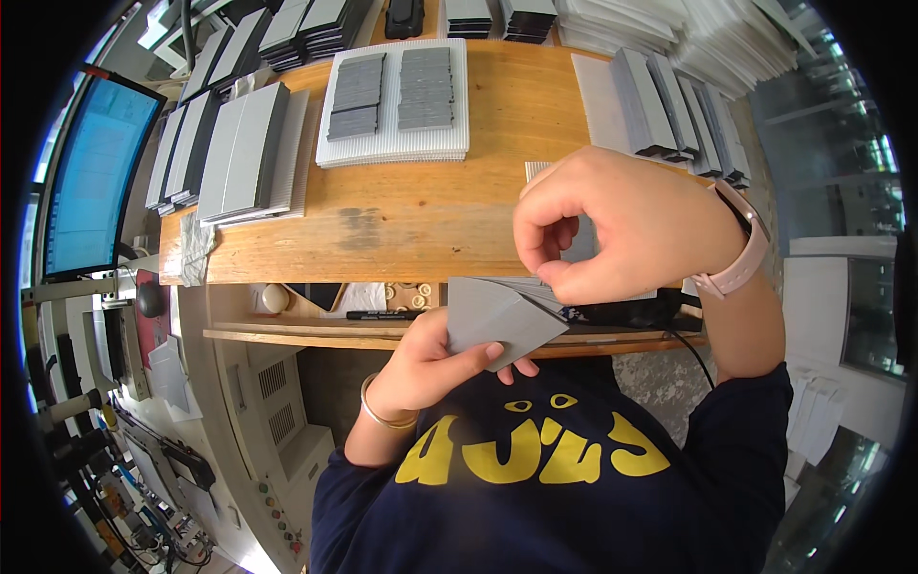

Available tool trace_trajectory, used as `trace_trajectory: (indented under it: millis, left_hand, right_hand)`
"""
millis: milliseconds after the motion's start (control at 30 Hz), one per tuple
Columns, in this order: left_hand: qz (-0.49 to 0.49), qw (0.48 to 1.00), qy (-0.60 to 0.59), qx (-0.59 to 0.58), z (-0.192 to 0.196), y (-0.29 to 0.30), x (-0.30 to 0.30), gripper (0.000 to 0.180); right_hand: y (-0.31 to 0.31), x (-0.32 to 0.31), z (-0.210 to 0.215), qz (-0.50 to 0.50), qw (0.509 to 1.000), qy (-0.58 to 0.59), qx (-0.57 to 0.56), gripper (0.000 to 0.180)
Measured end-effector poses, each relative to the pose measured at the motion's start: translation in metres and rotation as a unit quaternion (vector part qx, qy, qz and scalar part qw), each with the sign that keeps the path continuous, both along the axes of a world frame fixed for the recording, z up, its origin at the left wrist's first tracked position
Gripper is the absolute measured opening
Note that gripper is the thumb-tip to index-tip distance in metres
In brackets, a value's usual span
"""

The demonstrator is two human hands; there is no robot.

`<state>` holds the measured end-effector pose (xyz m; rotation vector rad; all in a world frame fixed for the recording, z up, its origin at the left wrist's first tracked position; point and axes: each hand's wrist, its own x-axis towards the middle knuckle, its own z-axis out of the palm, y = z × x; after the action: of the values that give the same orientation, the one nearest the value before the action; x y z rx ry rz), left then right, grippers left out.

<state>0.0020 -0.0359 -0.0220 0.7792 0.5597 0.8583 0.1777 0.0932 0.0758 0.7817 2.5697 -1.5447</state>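
My left hand (432, 362) grips a folded grey card piece (497, 320) from below, thumb on its face, just above my dark shirt. My right hand (622, 225) curls over the piece's upper right edge, fingertips pinched on a thin flap of it near the wooden bench edge (382, 256). A pink watch strap sits on my right wrist and a thin bangle on my left. How the flap runs under the right fingers is hidden.
A white corrugated sheet (394, 148) bearing two rows of grey pieces lies at the bench's middle back. Stacks of grey and white cards (251, 148) stand at left, more stacks (669, 115) at right. A lit monitor (96, 172) hangs left. A marker (382, 314) lies on the lower shelf.
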Motion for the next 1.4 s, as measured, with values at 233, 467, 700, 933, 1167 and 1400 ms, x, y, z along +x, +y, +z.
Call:
trace_trajectory:
  millis: [233, 467, 700, 933, 1167, 1400]
  left_hand:
    - [0.01, 1.0, 0.02, 0.008, -0.006, 0.002, -0.001, 0.022]
    - [0.016, 0.998, 0.054, -0.009, -0.013, 0.005, -0.005, 0.022]
    - [0.043, 0.998, 0.044, -0.008, -0.02, 0.007, -0.006, 0.029]
    - [0.061, 0.997, 0.046, 0.01, -0.02, 0.009, -0.009, 0.034]
    - [0.078, 0.996, 0.035, -0.003, -0.023, 0.008, -0.012, 0.033]
    - [0.097, 0.995, 0.015, 0.004, -0.033, 0.004, -0.017, 0.029]
  right_hand:
    - [0.004, -0.003, -0.005, 0.014, 0.999, -0.002, 0.032, 0.006]
    - [0.006, -0.01, -0.007, 0.001, 0.997, -0.012, 0.075, 0.009]
    - [0.007, -0.015, -0.026, -0.014, 0.997, 0.051, 0.06, 0.014]
    - [0.009, -0.021, -0.03, -0.058, 0.995, 0.049, -0.06, 0.013]
    - [0.007, -0.028, -0.032, -0.119, 0.991, 0.041, -0.045, 0.011]
    - [0.02, -0.028, -0.052, -0.212, 0.961, 0.15, -0.092, 0.016]
